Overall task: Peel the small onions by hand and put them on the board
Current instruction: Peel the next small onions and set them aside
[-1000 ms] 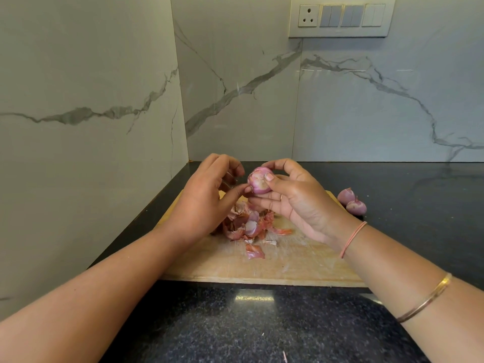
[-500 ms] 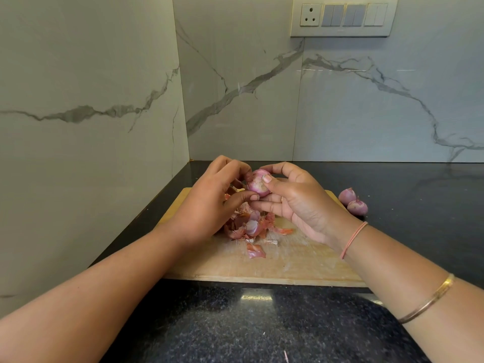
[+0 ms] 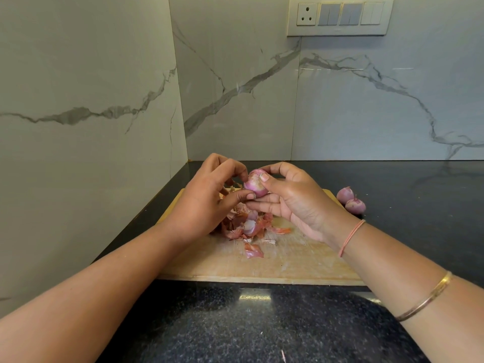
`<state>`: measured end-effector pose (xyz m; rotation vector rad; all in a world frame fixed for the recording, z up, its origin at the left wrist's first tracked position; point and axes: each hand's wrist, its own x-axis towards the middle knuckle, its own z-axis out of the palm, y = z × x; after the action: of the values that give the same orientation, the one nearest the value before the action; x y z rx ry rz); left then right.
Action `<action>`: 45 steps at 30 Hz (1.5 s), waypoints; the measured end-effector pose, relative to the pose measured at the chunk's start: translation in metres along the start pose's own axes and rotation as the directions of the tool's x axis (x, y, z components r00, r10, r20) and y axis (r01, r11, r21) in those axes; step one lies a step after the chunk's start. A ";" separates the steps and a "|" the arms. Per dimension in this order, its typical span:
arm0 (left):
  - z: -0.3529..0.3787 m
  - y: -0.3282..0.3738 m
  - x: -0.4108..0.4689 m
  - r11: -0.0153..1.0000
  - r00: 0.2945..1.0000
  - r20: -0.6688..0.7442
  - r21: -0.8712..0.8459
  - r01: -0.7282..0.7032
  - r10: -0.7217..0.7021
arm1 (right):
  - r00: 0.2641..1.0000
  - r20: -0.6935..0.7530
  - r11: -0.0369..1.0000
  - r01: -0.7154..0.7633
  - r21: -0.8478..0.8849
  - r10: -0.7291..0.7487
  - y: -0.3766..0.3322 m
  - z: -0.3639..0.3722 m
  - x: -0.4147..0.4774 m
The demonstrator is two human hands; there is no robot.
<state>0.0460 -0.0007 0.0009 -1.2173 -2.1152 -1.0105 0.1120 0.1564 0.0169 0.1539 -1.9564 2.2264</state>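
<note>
A small pink onion (image 3: 253, 184) is held above the wooden board (image 3: 288, 260). My right hand (image 3: 296, 203) grips it between thumb and fingers. My left hand (image 3: 207, 203) pinches at the onion's left side with thumb and fingertips. Under both hands a heap of pink and brown onion skins (image 3: 246, 224) lies on the board, and one loose skin piece (image 3: 252, 251) sits nearer to me. Two small onions (image 3: 351, 199) rest on the black counter just off the board's far right corner.
The black speckled counter (image 3: 235, 326) runs from the board to me and off to the right. Marble walls close the left side and the back. A switch panel (image 3: 339, 15) hangs on the back wall.
My left hand's fingers have closed in on the onion's left side. The right hand has turned the onion slightly and holds it in about the same spot.
</note>
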 end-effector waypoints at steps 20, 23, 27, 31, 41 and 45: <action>-0.002 0.002 0.000 1.000 0.999 0.034 -0.010 0.021 -0.021 | 0.997 -0.052 0.988 0.043 -0.149 -0.052 0.002 0.003 -0.001; -0.001 0.004 0.001 1.000 1.000 -0.011 -0.007 0.021 -0.021 | 0.995 -0.074 0.993 0.064 -0.100 -0.071 0.002 0.004 0.000; 0.000 0.003 0.001 1.000 0.999 -0.047 -0.004 0.013 -0.013 | 0.990 -0.117 0.994 0.068 -0.087 -0.078 0.003 0.000 0.003; -0.002 0.000 0.002 0.995 0.992 -0.084 -0.041 0.092 -0.095 | 0.996 -0.084 0.998 0.033 -0.055 -0.038 0.004 -0.008 0.006; -0.001 0.000 0.001 0.999 0.998 0.034 -0.006 -0.046 0.046 | 0.998 0.042 0.997 0.045 -0.069 -0.042 0.006 -0.008 0.005; -0.001 0.000 0.001 0.989 0.988 0.085 0.065 -0.131 0.126 | 0.998 0.035 0.996 0.046 -0.078 -0.044 0.006 -0.007 0.004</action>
<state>0.0454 -0.0009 0.0023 -1.3608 -2.0841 -0.8361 0.1067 0.1630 0.0106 0.2230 -2.0334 2.1281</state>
